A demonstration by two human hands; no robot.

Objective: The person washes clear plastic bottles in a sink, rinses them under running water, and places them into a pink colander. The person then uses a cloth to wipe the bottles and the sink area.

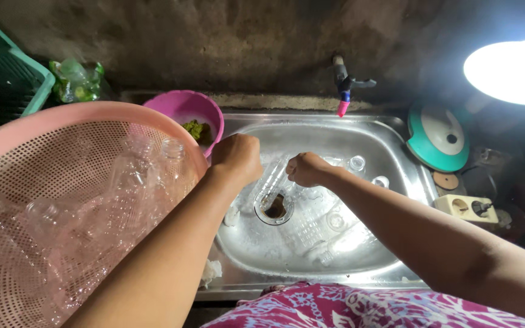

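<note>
Both my hands reach into a steel sink point(396, 176). Held between them over the drain point(274, 208) is a clear plastic bottle point(273, 178). My left hand point(236, 159) is closed over its upper end. My right hand point(306, 169) is closed at the bottle's side; the fingers are hidden. Several more clear plastic bottles point(311, 234) lie in the sink basin.
A large pink perforated basket point(25, 164) at left holds several clear bottles point(135, 176). Behind it are a pink bowl point(186, 106) with a green scrap, a green crate point(7, 79), and a wall tap point(343, 85). A teal lamp base point(439, 136) and a socket block point(466, 208) sit at right.
</note>
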